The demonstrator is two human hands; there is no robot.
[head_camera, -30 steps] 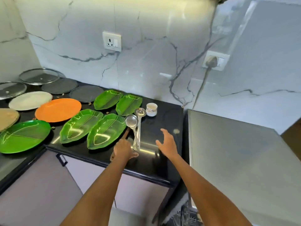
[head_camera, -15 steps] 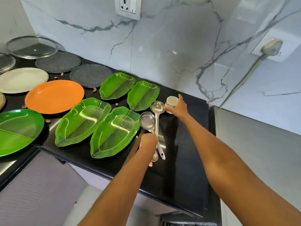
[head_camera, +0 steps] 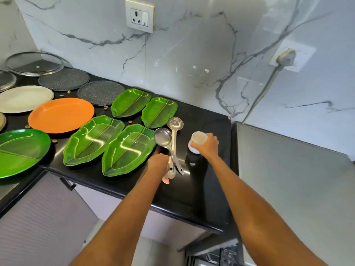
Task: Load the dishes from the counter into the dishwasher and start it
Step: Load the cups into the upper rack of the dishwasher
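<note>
counter (head_camera: 201, 189) is glossy black. wall (head_camera: 192, 54) is white marble w/ grey-black veins; socket plate (head_camera: 139, 15) is off-white. four leaf-shaped plates (head_camera: 94, 139) are bright green w/ pale vein lines & a darker midrib. round plate (head_camera: 61, 115) is plain orange. divided plate (head_camera: 19, 152) at left is green too. oval plate (head_camera: 25, 98) is cream. two round mats (head_camera: 100, 92) are dark grey, speckled. two ladles (head_camera: 169, 135) are shiny silver steel. cup (head_camera: 197, 141) is white.
</note>
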